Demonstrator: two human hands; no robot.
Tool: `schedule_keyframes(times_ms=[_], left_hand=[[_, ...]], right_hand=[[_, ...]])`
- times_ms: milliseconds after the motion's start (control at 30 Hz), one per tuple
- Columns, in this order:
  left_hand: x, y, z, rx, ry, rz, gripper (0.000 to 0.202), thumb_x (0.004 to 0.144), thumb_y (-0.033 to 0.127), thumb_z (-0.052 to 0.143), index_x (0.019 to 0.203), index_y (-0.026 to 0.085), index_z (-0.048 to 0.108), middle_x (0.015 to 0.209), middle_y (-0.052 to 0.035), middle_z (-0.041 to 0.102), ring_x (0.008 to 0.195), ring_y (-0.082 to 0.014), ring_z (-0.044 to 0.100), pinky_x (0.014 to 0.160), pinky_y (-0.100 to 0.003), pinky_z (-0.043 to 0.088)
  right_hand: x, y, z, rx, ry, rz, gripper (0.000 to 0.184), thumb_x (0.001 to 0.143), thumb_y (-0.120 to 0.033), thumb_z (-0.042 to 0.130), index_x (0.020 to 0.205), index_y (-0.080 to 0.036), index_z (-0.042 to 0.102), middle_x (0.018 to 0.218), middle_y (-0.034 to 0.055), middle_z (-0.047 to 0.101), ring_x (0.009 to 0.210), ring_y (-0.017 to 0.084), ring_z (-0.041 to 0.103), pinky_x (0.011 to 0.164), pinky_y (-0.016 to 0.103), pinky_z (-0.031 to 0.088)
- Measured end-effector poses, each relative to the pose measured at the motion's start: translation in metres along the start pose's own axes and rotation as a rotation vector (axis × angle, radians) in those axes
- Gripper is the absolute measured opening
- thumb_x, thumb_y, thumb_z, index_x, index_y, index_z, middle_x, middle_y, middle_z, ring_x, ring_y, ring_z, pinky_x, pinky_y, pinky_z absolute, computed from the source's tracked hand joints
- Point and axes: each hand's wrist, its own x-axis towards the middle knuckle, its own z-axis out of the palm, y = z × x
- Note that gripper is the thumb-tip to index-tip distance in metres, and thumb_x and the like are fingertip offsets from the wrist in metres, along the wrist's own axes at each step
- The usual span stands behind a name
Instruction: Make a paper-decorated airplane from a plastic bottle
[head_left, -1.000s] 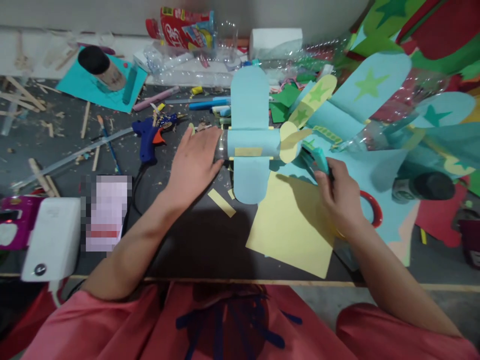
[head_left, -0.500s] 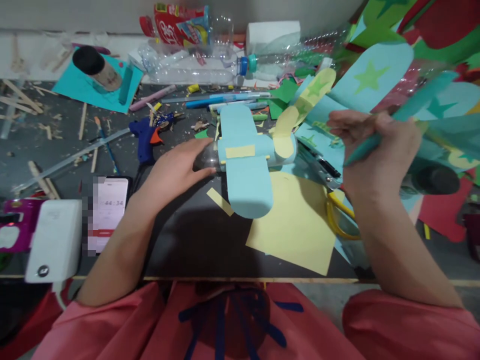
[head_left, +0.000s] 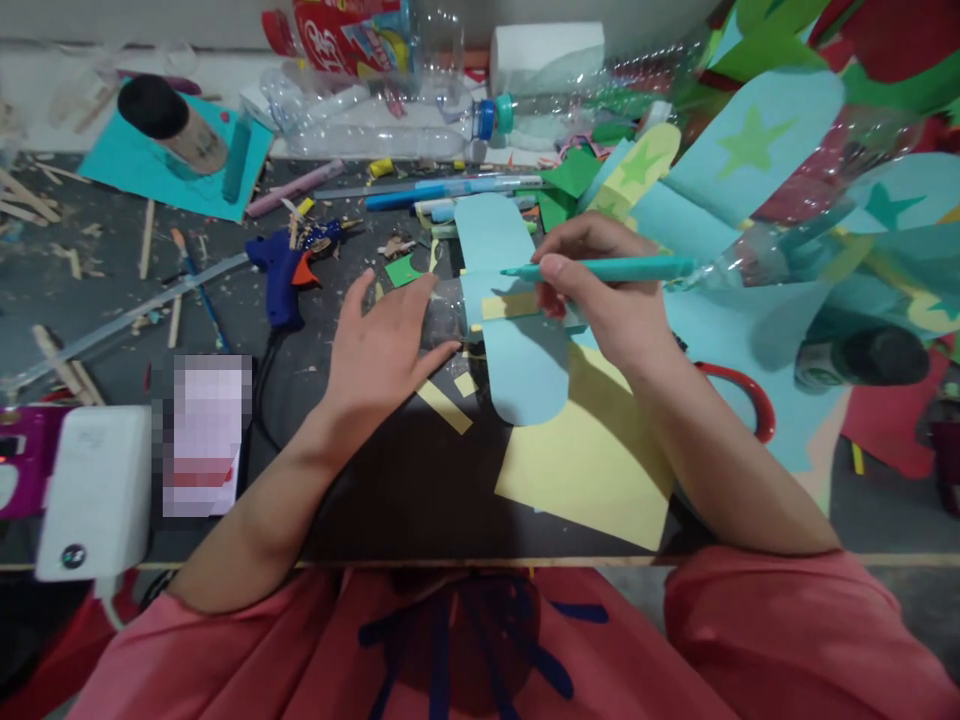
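Observation:
A model plane (head_left: 501, 330) made from a clear bottle with light blue paper wings lies on the dark table. My left hand (head_left: 386, 345) rests on the bottle's clear end, fingers spread over it. My right hand (head_left: 600, 300) is closed on a teal pen (head_left: 600, 270), held level with its tip pointing left over the plane's blue body. A yellow paper sheet (head_left: 592, 460) lies under the plane's near wing and my right forearm.
A blue glue gun (head_left: 281, 275) lies left of the plane. A phone (head_left: 202, 435) and a white charger (head_left: 94, 490) sit at the near left. Bottles (head_left: 390, 130), pens, wood sticks and paper scraps crowd the back. More paper planes (head_left: 750, 190) and red-handled scissors (head_left: 742, 385) are at right.
My right hand lifted the teal pen from beside the plane, swung it up to the right, then brought it left over the plane's body. My left hand stayed on the bottle.

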Motion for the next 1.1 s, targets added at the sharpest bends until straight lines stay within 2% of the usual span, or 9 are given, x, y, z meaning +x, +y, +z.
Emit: schedule_keyframes(times_ms=[100, 267, 433, 633, 800, 867, 967, 1033, 1100], left_hand=[[0.001, -0.004, 0.0, -0.01, 0.023, -0.019, 0.054, 0.094, 0.056, 0.048, 0.138, 0.024, 0.05, 0.139, -0.0089, 0.062, 0.129, -0.0291, 0.057, 0.122, -0.052, 0.024], [0.001, -0.002, -0.006, 0.026, 0.047, -0.023, 0.046, 0.094, 0.052, 0.051, 0.133, 0.027, 0.056, 0.133, -0.007, 0.066, 0.122, -0.0278, 0.063, 0.122, -0.05, 0.026], [0.001, 0.001, -0.009, -0.004, 0.017, -0.037, 0.046, 0.096, 0.052, 0.046, 0.136, 0.03, 0.054, 0.136, -0.0064, 0.064, 0.122, -0.0284, 0.062, 0.124, -0.054, 0.022], [0.003, -0.005, -0.012, -0.043, 0.018, -0.086, 0.049, 0.097, 0.051, 0.043, 0.142, 0.033, 0.047, 0.144, -0.0039, 0.058, 0.13, -0.0308, 0.056, 0.125, -0.061, 0.009], [0.004, -0.011, -0.009, -0.104, 0.057, -0.144, 0.05, 0.097, 0.053, 0.042, 0.142, 0.031, 0.045, 0.148, 0.0012, 0.054, 0.134, -0.0308, 0.049, 0.125, -0.063, -0.002], [0.004, -0.011, -0.007, -0.128, 0.052, -0.16, 0.051, 0.096, 0.052, 0.044, 0.142, 0.029, 0.044, 0.149, 0.0012, 0.053, 0.136, -0.031, 0.046, 0.125, -0.062, -0.004], [0.005, -0.008, -0.007, -0.202, 0.054, -0.182, 0.051, 0.093, 0.051, 0.052, 0.139, 0.03, 0.047, 0.148, 0.0003, 0.054, 0.138, -0.0314, 0.044, 0.125, -0.058, -0.006], [0.006, -0.005, -0.01, -0.269, 0.045, -0.214, 0.052, 0.089, 0.051, 0.059, 0.136, 0.029, 0.051, 0.147, -0.001, 0.055, 0.14, -0.032, 0.043, 0.126, -0.055, -0.008], [0.007, 0.0, -0.013, -0.328, 0.028, -0.257, 0.052, 0.086, 0.049, 0.063, 0.133, 0.028, 0.055, 0.148, -0.0023, 0.055, 0.141, -0.0325, 0.042, 0.125, -0.051, -0.012]], right_hand=[[-0.003, 0.001, -0.003, -0.07, -0.022, -0.029, 0.025, 0.092, -0.047, 0.059, 0.085, -0.024, 0.063, 0.064, -0.0031, 0.065, 0.052, 0.011, 0.06, 0.049, 0.027, 0.05], [-0.006, -0.007, -0.007, -0.365, -0.182, -0.184, 0.023, 0.097, -0.037, 0.052, 0.105, -0.023, 0.068, 0.098, 0.0054, 0.076, 0.093, 0.019, 0.071, 0.083, 0.037, 0.057], [-0.006, 0.003, -0.001, -0.566, -0.333, -0.332, 0.035, 0.101, -0.044, 0.039, 0.112, -0.025, 0.066, 0.101, 0.0044, 0.076, 0.095, 0.021, 0.07, 0.086, 0.039, 0.055], [-0.006, 0.005, -0.01, -0.818, -0.228, -0.369, 0.03, 0.099, -0.037, 0.041, 0.111, -0.026, 0.065, 0.089, 0.0056, 0.073, 0.089, 0.023, 0.068, 0.081, 0.039, 0.053], [-0.025, -0.006, -0.028, -0.822, -0.168, -0.419, 0.026, 0.1, -0.033, 0.041, 0.11, -0.031, 0.064, 0.076, 0.0008, 0.068, 0.069, 0.02, 0.063, 0.069, 0.037, 0.051], [-0.034, -0.006, -0.034, -0.772, 0.032, -0.402, 0.022, 0.099, -0.036, 0.044, 0.103, -0.033, 0.065, 0.075, 0.0008, 0.066, 0.064, 0.019, 0.061, 0.067, 0.037, 0.052], [-0.037, 0.001, -0.041, -0.586, 0.374, -0.271, 0.015, 0.095, -0.041, 0.053, 0.105, -0.032, 0.06, 0.095, 0.0046, 0.067, 0.084, 0.022, 0.068, 0.078, 0.041, 0.056], [-0.032, 0.012, -0.045, -0.432, 0.302, -0.137, 0.028, 0.089, -0.044, 0.062, 0.113, -0.033, 0.052, 0.11, 0.0049, 0.064, 0.099, 0.021, 0.068, 0.087, 0.042, 0.056], [-0.025, 0.024, -0.048, -0.31, 0.203, -0.035, 0.038, 0.084, -0.046, 0.069, 0.112, -0.033, 0.048, 0.111, 0.0029, 0.063, 0.103, 0.019, 0.067, 0.091, 0.042, 0.056]])
